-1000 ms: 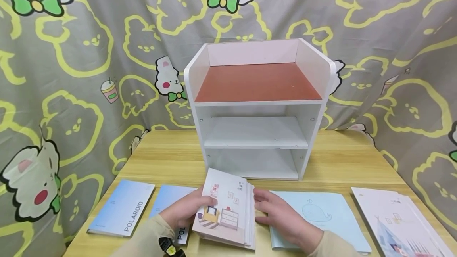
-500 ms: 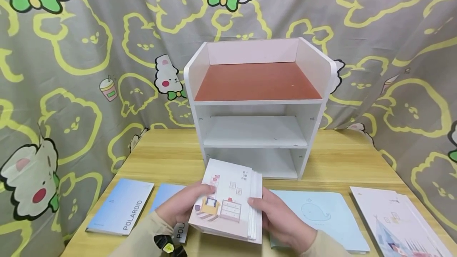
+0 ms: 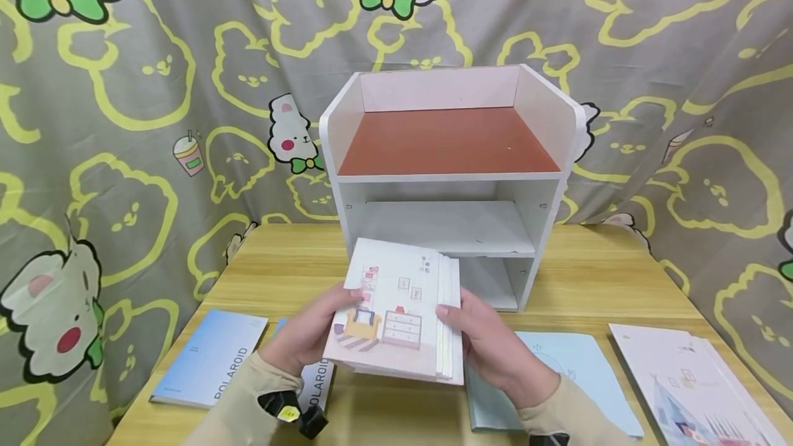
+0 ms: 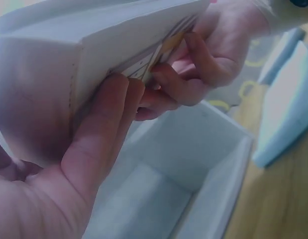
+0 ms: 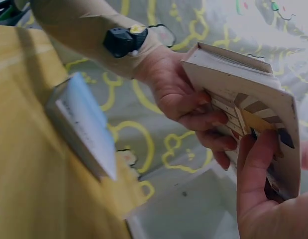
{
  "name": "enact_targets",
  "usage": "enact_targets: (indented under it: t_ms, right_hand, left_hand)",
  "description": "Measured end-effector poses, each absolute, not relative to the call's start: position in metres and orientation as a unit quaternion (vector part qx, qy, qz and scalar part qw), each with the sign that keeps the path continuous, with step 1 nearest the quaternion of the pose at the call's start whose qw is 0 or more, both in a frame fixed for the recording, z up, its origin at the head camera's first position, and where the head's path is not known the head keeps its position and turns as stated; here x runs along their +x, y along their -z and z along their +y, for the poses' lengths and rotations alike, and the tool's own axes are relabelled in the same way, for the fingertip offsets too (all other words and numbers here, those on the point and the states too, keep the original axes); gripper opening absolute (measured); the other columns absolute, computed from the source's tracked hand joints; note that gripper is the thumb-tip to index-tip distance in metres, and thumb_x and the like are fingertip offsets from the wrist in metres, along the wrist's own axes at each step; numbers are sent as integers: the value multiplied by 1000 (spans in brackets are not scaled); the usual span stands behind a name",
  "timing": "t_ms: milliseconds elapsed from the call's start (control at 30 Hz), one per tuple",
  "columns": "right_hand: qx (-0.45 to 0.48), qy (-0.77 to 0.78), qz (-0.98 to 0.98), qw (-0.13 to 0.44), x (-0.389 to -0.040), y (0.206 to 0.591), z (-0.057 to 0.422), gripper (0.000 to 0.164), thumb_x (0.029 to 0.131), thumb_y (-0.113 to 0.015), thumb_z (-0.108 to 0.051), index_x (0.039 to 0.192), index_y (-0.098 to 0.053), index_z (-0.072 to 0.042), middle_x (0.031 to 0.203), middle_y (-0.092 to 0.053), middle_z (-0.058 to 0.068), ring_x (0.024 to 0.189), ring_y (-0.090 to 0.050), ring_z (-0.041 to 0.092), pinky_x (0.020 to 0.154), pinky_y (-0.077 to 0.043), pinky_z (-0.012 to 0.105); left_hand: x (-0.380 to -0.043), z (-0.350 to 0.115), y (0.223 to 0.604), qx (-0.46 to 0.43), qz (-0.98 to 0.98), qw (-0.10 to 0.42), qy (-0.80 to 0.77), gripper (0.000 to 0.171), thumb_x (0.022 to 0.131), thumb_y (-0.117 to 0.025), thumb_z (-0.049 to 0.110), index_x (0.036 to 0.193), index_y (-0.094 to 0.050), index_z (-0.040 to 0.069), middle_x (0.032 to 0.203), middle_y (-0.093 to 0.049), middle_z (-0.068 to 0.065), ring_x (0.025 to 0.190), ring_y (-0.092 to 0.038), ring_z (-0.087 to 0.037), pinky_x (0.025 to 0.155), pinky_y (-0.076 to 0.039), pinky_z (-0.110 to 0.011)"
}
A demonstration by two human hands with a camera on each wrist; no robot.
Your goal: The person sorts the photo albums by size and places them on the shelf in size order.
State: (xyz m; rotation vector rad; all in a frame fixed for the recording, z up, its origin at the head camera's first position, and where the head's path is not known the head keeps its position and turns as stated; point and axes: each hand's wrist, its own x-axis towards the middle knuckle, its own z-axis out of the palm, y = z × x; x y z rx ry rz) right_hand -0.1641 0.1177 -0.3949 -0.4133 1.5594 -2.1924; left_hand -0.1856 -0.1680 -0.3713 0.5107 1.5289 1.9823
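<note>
Both of my hands hold a thick white album (image 3: 396,336) in front of the cabinet, its cover printed with a chair and a chest of drawers. My left hand (image 3: 301,336) grips the left side, thumb on the cover and fingers curled underneath. On the right edge, where layered pages show, my right hand (image 3: 498,346) grips with its thumb on top. Both wrist views show fingers of both hands bent against the underside of the album (image 5: 243,79), which has a similar drawing. The album overlaps the lower shelves in the head view.
A white cabinet (image 3: 551,246) with a red-brown top stands on the wooden table (image 3: 291,267). Two blue POLAROID albums (image 3: 207,356) lie left. A light-blue whale-print album (image 3: 576,370) and another white illustrated album (image 3: 694,377) lie right. A patterned curtain (image 3: 142,205) hangs behind.
The album has risen and moved forward, toward the cabinet. My right hand, first beside its edge, now grips it with the thumb on top; my left hand has kept its hold.
</note>
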Motion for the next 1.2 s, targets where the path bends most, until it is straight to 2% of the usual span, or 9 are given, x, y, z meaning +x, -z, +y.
enact_targets:
  t_ms: [100,200,500,667,800,900,1000,1100,1200]
  right_hand:
    - [-145,794,558,192,-171,389,118,56,107,-51,-20,151,-28,6,119,-68,19,98,-71,28,81,-60,41]
    - [-136,808,543,183,-178,384,117,57,107,-50,-21,153,-28,3,123,-65,18,102,-69,26,84,-59,38]
    - [-116,844,497,166,-198,382,109,52,110,-44,-23,152,-30,4,132,-60,20,110,-67,24,90,-57,36]
    - [-81,858,485,146,-204,384,106,50,111,-39,-24,149,-31,8,134,-57,20,113,-65,24,94,-55,37]
    - [-72,851,502,136,-207,385,113,48,111,-38,-24,147,-35,8,133,-55,19,114,-63,24,95,-55,37]
    - [-93,781,607,116,-211,383,124,49,111,-39,-30,143,-44,7,124,-60,18,107,-64,24,90,-57,37]
    - [-127,636,759,60,-213,376,139,48,110,-42,-37,131,-59,2,110,-66,12,98,-66,22,83,-58,37]
    - [-163,507,846,-9,-209,364,155,36,108,-48,-37,114,-69,-9,102,-70,4,95,-67,18,83,-57,39]
    - [-239,450,860,-37,-195,348,169,22,107,-53,-29,110,-71,-16,106,-71,-3,99,-66,15,86,-56,38]
  left_hand:
    - [-190,-168,369,199,562,267,-757,43,108,-40,29,136,-45,-4,110,-72,-6,91,-71,-15,78,-59,-28]
    - [-195,-168,368,203,526,252,-786,38,110,-39,30,131,-50,1,112,-71,-5,96,-70,-13,81,-58,-26]
    - [-214,-171,373,208,440,258,-835,39,112,-33,32,136,-49,6,121,-69,-11,106,-69,-20,86,-58,-31]
    - [-218,-172,375,230,418,276,-834,41,113,-30,31,141,-44,5,120,-70,-15,103,-70,-24,84,-59,-37]
    - [-220,-168,377,233,416,269,-837,41,113,-31,30,142,-45,6,118,-70,-15,102,-71,-24,83,-60,-38]
    - [-223,-165,379,228,425,259,-837,41,113,-32,31,143,-44,6,119,-71,-14,103,-70,-24,83,-60,-39]
    - [-225,-164,381,225,437,250,-834,43,112,-32,31,145,-41,5,119,-70,-14,103,-70,-24,83,-60,-39]
    - [-226,-165,382,223,447,245,-831,45,112,-32,32,148,-37,4,121,-70,-14,104,-70,-24,82,-60,-39]
    - [-227,-167,383,221,450,248,-829,48,112,-34,32,150,-33,4,123,-69,-15,105,-70,-26,83,-60,-40]
